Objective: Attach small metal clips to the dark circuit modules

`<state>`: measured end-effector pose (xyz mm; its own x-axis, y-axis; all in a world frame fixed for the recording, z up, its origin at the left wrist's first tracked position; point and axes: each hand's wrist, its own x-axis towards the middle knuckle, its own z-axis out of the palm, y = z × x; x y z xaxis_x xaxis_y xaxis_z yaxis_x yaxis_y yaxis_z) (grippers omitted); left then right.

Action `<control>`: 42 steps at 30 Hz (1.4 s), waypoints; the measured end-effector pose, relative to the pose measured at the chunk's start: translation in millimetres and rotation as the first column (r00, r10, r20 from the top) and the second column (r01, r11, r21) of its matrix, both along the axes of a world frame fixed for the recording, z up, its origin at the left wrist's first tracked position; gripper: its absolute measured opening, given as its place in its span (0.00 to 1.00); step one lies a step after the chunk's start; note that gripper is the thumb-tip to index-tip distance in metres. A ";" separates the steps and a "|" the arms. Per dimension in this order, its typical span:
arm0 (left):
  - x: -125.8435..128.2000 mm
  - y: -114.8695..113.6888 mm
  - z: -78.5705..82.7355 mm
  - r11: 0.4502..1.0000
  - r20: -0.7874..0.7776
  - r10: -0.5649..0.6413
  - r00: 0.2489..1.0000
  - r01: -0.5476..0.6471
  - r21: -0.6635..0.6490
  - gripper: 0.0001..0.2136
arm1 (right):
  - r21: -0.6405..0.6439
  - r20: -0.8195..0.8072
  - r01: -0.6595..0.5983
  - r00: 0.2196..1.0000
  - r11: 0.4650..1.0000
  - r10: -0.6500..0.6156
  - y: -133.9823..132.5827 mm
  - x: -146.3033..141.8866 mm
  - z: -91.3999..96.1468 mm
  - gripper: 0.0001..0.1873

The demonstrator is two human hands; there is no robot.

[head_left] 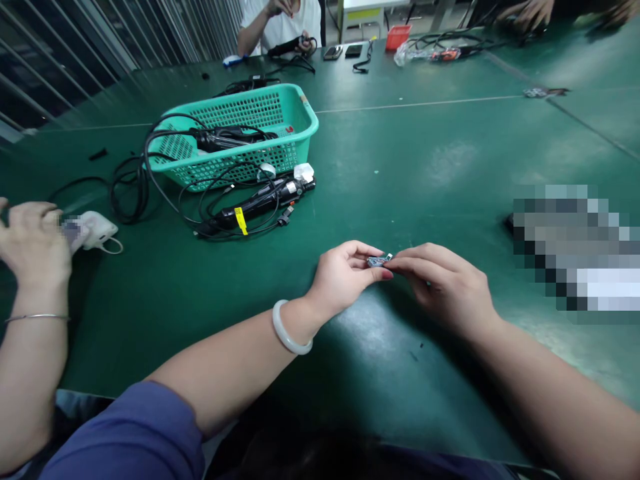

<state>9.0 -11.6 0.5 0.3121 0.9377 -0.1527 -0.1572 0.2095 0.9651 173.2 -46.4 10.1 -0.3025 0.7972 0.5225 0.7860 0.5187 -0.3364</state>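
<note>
My left hand (341,279), with a pale bangle on its wrist, pinches a small grey piece with a white tip (379,261) between thumb and fingers. What kind of part it is, I cannot make out. The fingertips of my right hand (447,283) are pressed together at the right end of that same piece. Both hands meet just over the green table (345,373). Up and left of them lies a black handheld tool (260,202) with a yellow tag and a coiled cable.
A turquoise basket (305,137) holds black cabled tools. At the left, another person's hand (37,240) is by a white device (100,229). A blurred-out dark object (545,247) lies at the right. Across the table sit other people, phones (333,53) and a red bin (398,37).
</note>
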 end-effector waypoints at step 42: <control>0.1 5.1 -5.7 0.997 0.080 0.058 0.995 -0.054 -0.052 0.16 | -0.251 0.093 0.147 0.987 0.957 -0.128 22.2 3.6 -20.6 0.14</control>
